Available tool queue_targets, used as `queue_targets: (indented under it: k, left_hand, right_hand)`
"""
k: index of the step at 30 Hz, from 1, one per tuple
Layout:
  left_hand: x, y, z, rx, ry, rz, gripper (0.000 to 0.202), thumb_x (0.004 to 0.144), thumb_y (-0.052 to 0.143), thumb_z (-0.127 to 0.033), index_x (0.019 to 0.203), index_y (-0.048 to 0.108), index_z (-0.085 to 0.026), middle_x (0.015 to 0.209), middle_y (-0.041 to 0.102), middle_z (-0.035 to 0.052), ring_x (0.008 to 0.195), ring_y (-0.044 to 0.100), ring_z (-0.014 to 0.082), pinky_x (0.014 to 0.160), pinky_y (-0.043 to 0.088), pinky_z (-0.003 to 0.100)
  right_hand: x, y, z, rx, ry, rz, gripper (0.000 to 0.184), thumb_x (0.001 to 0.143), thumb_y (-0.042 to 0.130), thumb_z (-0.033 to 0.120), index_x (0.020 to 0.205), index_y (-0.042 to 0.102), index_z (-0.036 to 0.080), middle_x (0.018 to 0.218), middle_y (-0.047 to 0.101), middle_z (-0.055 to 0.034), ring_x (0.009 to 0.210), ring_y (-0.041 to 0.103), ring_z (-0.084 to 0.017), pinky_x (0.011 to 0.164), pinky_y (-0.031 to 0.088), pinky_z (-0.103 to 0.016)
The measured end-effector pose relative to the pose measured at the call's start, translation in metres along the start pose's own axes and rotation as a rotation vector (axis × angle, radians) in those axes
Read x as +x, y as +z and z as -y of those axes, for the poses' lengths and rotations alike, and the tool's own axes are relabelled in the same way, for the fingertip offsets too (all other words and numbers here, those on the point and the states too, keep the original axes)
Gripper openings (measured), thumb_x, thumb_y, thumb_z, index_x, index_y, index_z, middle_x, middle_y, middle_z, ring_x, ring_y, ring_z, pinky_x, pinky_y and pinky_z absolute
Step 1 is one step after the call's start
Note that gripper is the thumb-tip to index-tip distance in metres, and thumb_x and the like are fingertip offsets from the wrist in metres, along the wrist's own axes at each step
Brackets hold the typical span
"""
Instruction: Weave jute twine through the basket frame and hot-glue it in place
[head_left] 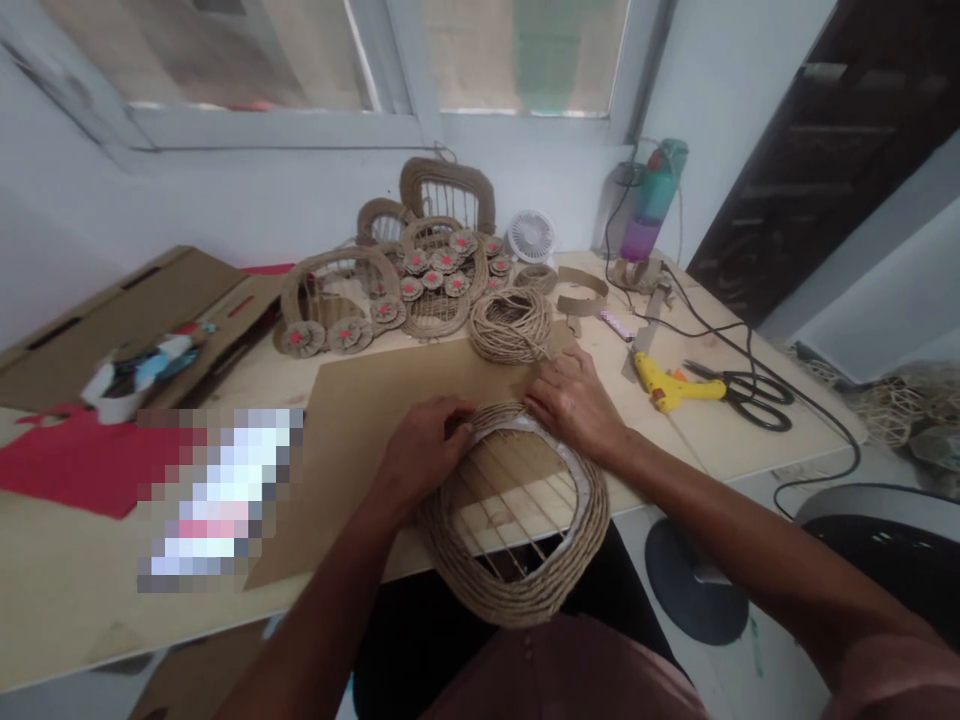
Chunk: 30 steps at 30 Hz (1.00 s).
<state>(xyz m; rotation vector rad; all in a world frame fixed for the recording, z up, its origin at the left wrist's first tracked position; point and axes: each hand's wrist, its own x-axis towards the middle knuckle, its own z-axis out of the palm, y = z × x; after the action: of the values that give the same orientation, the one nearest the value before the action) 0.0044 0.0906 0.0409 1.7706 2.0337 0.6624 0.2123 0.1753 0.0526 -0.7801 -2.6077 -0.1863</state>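
A jute-wrapped frame (525, 590) with thin strings across its opening hangs over the table's near edge in front of me. My left hand (424, 450) is closed on the frame's upper left rim. My right hand (574, 400) presses its fingers on the upper right rim, where bare grey card shows beside the rope. A strand of twine runs from under my right hand to a coil of jute twine (510, 322) just beyond. The frame lies partly on a brown cardboard sheet (360, 420).
Finished jute frames with red-centred rosettes (420, 275) stand at the back. A yellow glue gun (671, 388), black scissors (754, 395) and cables lie to the right. Red felt (82, 470) and a cardboard box (112, 320) are at left. A small fan (531, 235) and bottle (649, 205) are by the wall.
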Motion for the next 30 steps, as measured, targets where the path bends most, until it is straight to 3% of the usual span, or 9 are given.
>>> queue_targets:
  k: [4,10,14,16,19,21,26,30]
  left_hand:
    - [0.006,-0.004,0.003,-0.127,-0.007,0.043,0.037,0.072,0.053,-0.033,0.102,0.071,-0.021,0.108,0.074,0.0086,0.1,0.067,0.0274,0.092,0.051,0.042]
    - [0.005,-0.017,0.009,-0.581,-0.123,0.098,0.059,0.063,0.068,-0.047,0.113,0.068,-0.016,0.109,0.073,0.0101,0.101,0.067,0.0275,0.091,0.052,0.042]
    - [0.001,-0.017,0.01,-0.779,-0.228,-0.026,0.064,0.062,0.072,-0.041,0.12,0.062,-0.017,0.116,0.07,0.011,0.103,0.065,0.0247,0.09,0.052,0.039]
    - [-0.002,-0.016,0.009,-0.841,-0.261,-0.19,0.057,0.065,0.069,-0.039,0.118,0.063,-0.018,0.12,0.068,0.0103,0.105,0.064,0.0226,0.089,0.052,0.036]
    - [-0.01,-0.019,0.009,-0.747,-0.309,-0.489,0.039,0.071,0.063,-0.038,0.105,0.067,-0.02,0.115,0.07,0.0077,0.103,0.063,0.0212,0.088,0.052,0.035]
    - [-0.018,-0.023,0.01,-0.63,-0.323,-0.582,0.031,0.076,0.058,-0.041,0.097,0.068,-0.02,0.101,0.072,0.0053,0.097,0.065,0.0207,0.087,0.052,0.036]
    - [-0.04,-0.024,0.014,-0.417,-0.281,-0.49,0.03,0.085,0.046,-0.042,0.073,0.064,-0.022,0.066,0.064,0.0002,0.074,0.063,0.0185,0.08,0.051,0.034]
    - [-0.055,-0.018,0.014,-0.361,-0.279,-0.418,0.033,0.085,0.046,-0.043,0.063,0.06,-0.024,0.059,0.061,-0.0015,0.065,0.059,0.0174,0.071,0.049,0.032]
  right_hand:
    - [0.003,-0.002,0.0,0.017,0.027,-0.005,0.025,0.096,0.053,0.025,0.075,0.065,0.018,0.081,0.069,-0.006,0.086,0.054,-0.021,0.1,0.025,-0.042]
    - [0.004,-0.002,0.001,0.078,0.058,-0.007,0.018,0.094,0.056,0.025,0.081,0.068,0.019,0.083,0.07,-0.0067,0.087,0.055,-0.021,0.098,0.026,-0.041]
    - [0.004,0.001,0.003,0.087,0.07,-0.001,0.018,0.094,0.056,0.024,0.082,0.069,0.019,0.083,0.07,-0.0064,0.084,0.056,-0.021,0.097,0.028,-0.04]
    - [0.005,0.003,0.004,0.085,0.071,0.001,0.019,0.093,0.056,0.024,0.08,0.068,0.019,0.081,0.069,-0.0061,0.084,0.056,-0.021,0.096,0.028,-0.039]
    - [0.006,0.006,0.006,0.094,0.087,-0.005,0.018,0.092,0.058,0.025,0.078,0.068,0.019,0.082,0.069,-0.0061,0.085,0.055,-0.022,0.096,0.027,-0.038]
    - [0.007,0.007,0.006,0.102,0.094,0.0,0.018,0.092,0.058,0.025,0.079,0.069,0.019,0.082,0.069,-0.0059,0.085,0.055,-0.022,0.096,0.026,-0.039]
    - [0.008,0.0,0.006,0.139,0.019,0.071,0.017,0.093,0.057,0.027,0.083,0.069,0.02,0.084,0.07,-0.0042,0.086,0.056,-0.021,0.098,0.023,-0.041]
    - [0.009,-0.009,0.004,0.134,-0.039,0.166,0.01,0.088,0.064,0.026,0.082,0.068,0.019,0.085,0.07,-0.0047,0.091,0.057,-0.023,0.101,0.021,-0.043]
